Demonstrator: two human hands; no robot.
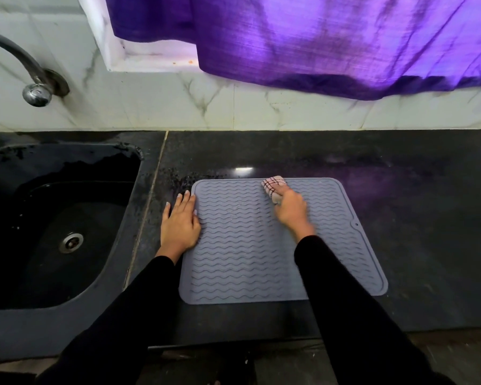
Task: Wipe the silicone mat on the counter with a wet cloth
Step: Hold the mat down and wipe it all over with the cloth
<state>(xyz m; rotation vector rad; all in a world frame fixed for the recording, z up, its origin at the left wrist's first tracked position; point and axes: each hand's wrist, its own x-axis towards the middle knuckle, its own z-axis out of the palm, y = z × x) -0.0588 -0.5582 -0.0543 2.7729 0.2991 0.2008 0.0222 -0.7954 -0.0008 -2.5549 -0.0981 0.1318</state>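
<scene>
Dark stone bench (400, 218) under a purple curtain (317, 40), with the sink (53, 218) on my left. The grey silicone mat (247, 259) lies flat before me. It looks floppy and light and apt to creep, so my left hand (179, 226), fingers straight, presses its left edge. My right hand (290, 211) grips the bunched checked cloth (274, 188), soft and squashy, at the mat's far edge.

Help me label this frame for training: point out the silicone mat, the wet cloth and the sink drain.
silicone mat (242, 262): head view, bare ridged middle.
wet cloth (272, 186): head view, checked end poking out past the right hand's fingers.
sink drain (71, 242): head view, metal strainer's centre.
</scene>
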